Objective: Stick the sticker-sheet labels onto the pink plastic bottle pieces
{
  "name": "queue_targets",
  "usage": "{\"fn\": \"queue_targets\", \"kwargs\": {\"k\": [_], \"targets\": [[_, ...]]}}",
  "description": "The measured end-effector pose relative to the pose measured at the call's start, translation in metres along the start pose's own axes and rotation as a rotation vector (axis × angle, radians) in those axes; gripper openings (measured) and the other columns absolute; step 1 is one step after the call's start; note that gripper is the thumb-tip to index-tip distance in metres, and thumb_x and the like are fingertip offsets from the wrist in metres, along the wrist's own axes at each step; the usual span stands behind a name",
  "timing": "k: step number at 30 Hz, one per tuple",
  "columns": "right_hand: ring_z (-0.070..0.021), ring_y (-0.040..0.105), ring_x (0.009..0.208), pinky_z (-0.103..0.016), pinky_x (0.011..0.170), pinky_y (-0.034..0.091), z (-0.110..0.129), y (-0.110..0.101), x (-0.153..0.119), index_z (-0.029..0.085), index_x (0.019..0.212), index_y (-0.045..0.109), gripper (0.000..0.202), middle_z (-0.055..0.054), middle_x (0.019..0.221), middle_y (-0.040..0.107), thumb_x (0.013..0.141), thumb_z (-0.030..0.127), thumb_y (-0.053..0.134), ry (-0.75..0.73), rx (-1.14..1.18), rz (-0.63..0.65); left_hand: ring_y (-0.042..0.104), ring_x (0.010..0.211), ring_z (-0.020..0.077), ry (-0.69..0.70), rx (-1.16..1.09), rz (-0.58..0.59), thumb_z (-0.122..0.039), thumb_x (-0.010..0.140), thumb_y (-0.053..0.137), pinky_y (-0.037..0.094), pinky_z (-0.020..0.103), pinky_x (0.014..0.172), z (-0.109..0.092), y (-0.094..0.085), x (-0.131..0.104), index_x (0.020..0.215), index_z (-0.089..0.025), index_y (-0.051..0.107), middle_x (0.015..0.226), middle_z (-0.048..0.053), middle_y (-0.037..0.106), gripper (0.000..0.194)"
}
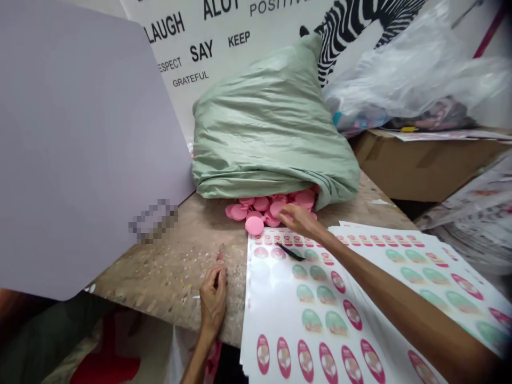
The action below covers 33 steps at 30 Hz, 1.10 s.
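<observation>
My right hand [300, 220] reaches over the sheets to a heap of pink round plastic pieces [254, 225]. Its fingers are drawn together on one of the pink pieces at the heap's near side. The heap spills from the mouth of a large pale green sack [268, 128]. My left hand [213, 296] rests at the table's near edge, fingers curled closed; what they hold, if anything, is hidden. Between the hands lies a stack of printed sticker sheets [276, 298] with green and pink ovals. A slim black pointed tool [291, 252] lies across the top sheet.
A large pale panel [88, 138] stands at the left of the worn wooden table [176, 266]. More sticker sheets [416, 266] fan out on the right. Behind them are a cardboard box [424, 165] and clear plastic bags [400, 69]. A lettered wall [224, 64] closes off the back.
</observation>
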State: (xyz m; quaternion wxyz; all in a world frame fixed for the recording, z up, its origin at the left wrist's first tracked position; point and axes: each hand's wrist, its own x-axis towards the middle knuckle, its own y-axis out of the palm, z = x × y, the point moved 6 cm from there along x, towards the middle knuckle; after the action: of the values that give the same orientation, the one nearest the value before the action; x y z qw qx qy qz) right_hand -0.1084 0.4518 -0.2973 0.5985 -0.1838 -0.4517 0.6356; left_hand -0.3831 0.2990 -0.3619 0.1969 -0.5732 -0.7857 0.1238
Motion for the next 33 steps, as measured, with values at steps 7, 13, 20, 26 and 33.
{"fn": "queue_targets", "kwargs": {"k": [7,13,20,26,33], "targets": [[-0.0195,0.054,0.076,-0.029,0.066,0.038,0.005,0.033,-0.100,0.020,0.076,0.050,0.010,-0.008,0.083,0.059,0.083,0.026,0.049,0.129,-0.181,0.160,0.060,0.081,0.0192,0.068,0.113,0.078,-0.032,0.090,0.043,0.045,0.031,0.080,-0.026,0.022,0.022,0.092,-0.016,0.061,0.092,0.009,0.065,0.025],[-0.0175,0.052,0.056,-0.028,0.055,0.037,0.010,0.012,-0.132,0.023,0.087,0.040,0.012,0.000,0.066,0.055,0.090,0.031,0.032,0.272,-0.075,0.124,0.048,0.118,0.0328,0.080,0.171,0.175,-0.026,0.068,0.072,0.034,0.044,0.100,-0.061,0.085,0.095,0.105,-0.014,0.058,0.117,0.018,0.057,0.041],[-0.0168,0.054,0.062,-0.029,0.057,0.042,-0.011,-0.034,-0.204,0.024,0.095,0.046,0.020,-0.001,0.073,0.057,0.088,0.042,0.043,0.530,0.271,-0.108,0.049,0.117,0.0316,-0.042,0.029,0.265,-0.016,0.062,0.075,0.032,0.045,0.102,-0.063,0.099,0.107,0.096,-0.014,0.057,0.113,0.015,0.060,0.039],[-0.0118,0.038,0.049,-0.023,0.043,0.033,-0.004,-0.021,-0.221,0.025,0.101,0.048,0.029,0.006,0.059,0.042,0.089,0.051,0.044,0.668,0.541,-0.095,0.064,0.090,0.0218,-0.213,-0.291,0.332,-0.042,0.080,0.059,0.052,0.033,0.079,-0.049,0.056,0.044,0.096,-0.011,0.063,0.099,0.012,0.068,0.035],[-0.0156,0.049,0.066,-0.028,0.061,0.044,0.036,-0.001,-0.182,0.024,0.086,0.049,0.021,0.000,0.073,0.052,0.091,0.041,0.039,0.423,0.391,0.005,0.070,0.088,0.0244,-0.700,-0.974,0.350,-0.033,0.078,0.070,0.060,0.037,0.074,-0.037,0.045,-0.030,0.107,-0.013,0.057,0.101,0.013,0.069,0.037]]}}
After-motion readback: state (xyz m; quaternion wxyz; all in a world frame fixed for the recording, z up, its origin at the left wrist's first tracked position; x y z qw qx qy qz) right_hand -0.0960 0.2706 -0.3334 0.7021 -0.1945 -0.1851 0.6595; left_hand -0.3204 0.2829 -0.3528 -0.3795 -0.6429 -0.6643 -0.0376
